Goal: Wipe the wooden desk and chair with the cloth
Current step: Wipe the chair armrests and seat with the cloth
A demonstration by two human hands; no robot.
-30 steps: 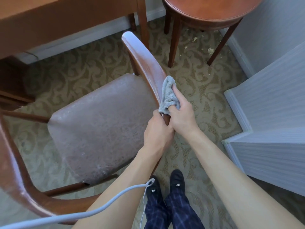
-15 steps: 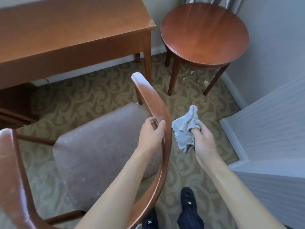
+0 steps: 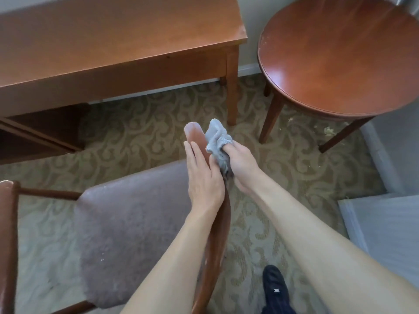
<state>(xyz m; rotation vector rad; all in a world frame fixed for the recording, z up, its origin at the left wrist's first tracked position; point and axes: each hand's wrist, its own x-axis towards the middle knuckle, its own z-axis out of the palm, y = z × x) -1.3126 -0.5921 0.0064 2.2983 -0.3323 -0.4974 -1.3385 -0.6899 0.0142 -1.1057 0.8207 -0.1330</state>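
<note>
Wiping chair armrest [image 3: 197, 137]: right hand [image 3: 242, 164] clamped on cloth [image 3: 217, 137], left hand [image 3: 204, 177] flat, fingers straight, steadying; next, likely stroke along rail

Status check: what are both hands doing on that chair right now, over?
Left hand flat on the curved wooden chair armrest. Right hand gripping crumpled grey cloth against it. Nothing in the way.

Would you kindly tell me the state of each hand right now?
Left hand: open, flat on the wooden chair armrest.
Right hand: grips the grey cloth.
</note>
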